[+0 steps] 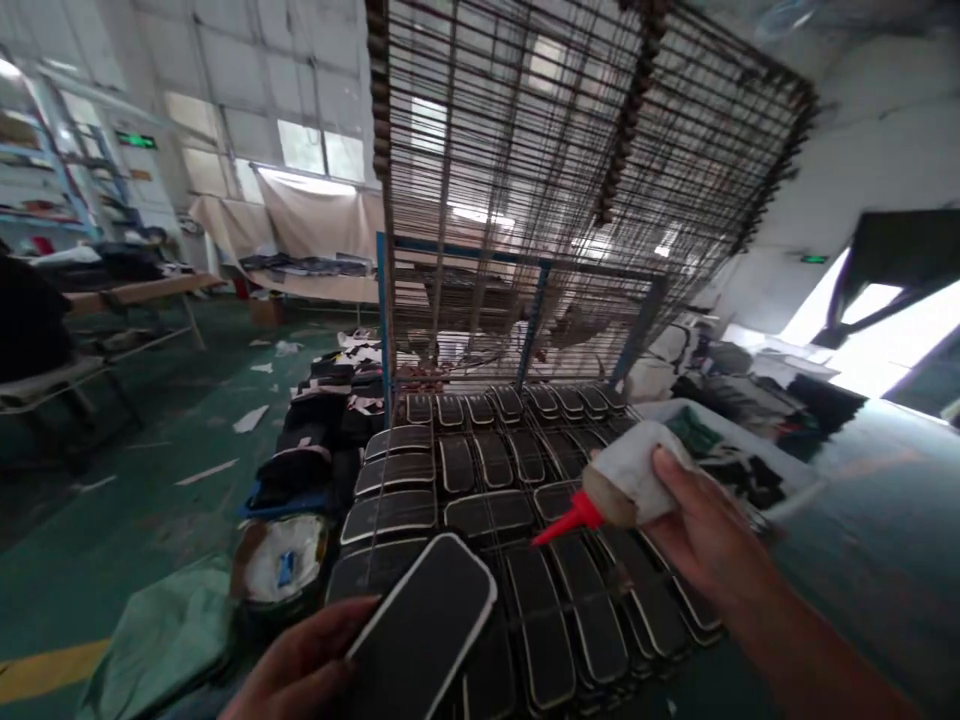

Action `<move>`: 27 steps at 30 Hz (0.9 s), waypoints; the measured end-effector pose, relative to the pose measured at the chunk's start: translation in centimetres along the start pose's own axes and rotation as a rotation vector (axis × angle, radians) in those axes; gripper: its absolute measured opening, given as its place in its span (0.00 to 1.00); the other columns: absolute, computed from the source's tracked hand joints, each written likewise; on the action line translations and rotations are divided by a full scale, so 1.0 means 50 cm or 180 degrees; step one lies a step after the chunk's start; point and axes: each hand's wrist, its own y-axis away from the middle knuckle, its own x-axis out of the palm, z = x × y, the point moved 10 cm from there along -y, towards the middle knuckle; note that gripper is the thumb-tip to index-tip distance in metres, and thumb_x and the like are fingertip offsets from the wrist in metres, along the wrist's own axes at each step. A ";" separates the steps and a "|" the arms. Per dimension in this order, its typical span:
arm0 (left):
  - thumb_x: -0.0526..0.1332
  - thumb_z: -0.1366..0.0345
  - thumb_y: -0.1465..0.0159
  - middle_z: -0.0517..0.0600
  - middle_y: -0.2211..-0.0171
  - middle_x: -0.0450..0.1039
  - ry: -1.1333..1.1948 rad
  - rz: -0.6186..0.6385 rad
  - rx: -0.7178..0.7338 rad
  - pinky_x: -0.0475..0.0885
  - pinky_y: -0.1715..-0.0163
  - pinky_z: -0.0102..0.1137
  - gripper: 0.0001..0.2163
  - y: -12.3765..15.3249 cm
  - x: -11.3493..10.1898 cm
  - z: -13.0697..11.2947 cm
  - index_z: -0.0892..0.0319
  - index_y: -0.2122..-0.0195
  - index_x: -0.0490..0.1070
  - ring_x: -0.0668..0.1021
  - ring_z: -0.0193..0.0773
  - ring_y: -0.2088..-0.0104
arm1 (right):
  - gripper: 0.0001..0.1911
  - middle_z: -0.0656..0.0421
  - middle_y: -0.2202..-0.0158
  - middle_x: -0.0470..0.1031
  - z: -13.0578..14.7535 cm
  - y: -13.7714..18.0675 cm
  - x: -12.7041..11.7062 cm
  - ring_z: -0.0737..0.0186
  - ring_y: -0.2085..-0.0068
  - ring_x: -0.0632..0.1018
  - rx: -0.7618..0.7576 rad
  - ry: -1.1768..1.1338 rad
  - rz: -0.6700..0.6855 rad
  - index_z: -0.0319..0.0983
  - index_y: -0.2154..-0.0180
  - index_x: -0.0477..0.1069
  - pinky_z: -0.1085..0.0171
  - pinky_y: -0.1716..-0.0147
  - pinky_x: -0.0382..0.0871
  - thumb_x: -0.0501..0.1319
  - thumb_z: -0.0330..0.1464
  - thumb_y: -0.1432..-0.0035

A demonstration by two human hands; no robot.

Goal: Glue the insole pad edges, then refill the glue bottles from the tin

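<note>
The left hand [311,655] grips a black, pale-rimmed panel [427,630] by its edge; apart from it, the right hand [697,515] wraps around a whitish bottle [637,475], its red nozzle [576,516] slanting down leftward. Beneath and beyond both hands lie similar panels [540,630]; past the right hand sits a white bin [799,494]; farther ahead rises a wire rack [640,90]

The view's bottom edge is cutting off the white-rimmed panel [427,630], while the right hand [701,520] is hiding part of the bottle [634,478].
</note>
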 end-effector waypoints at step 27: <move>0.67 0.62 0.46 0.51 0.54 0.79 -0.0456 0.0709 -0.0249 0.73 0.53 0.43 0.16 -0.011 0.266 -0.175 0.51 0.55 0.77 0.79 0.54 0.55 | 0.21 0.58 0.72 0.74 0.057 -0.030 -0.026 0.57 0.72 0.75 -0.0225 0.0225 0.0547 0.39 0.63 0.74 0.60 0.71 0.72 0.73 0.44 0.56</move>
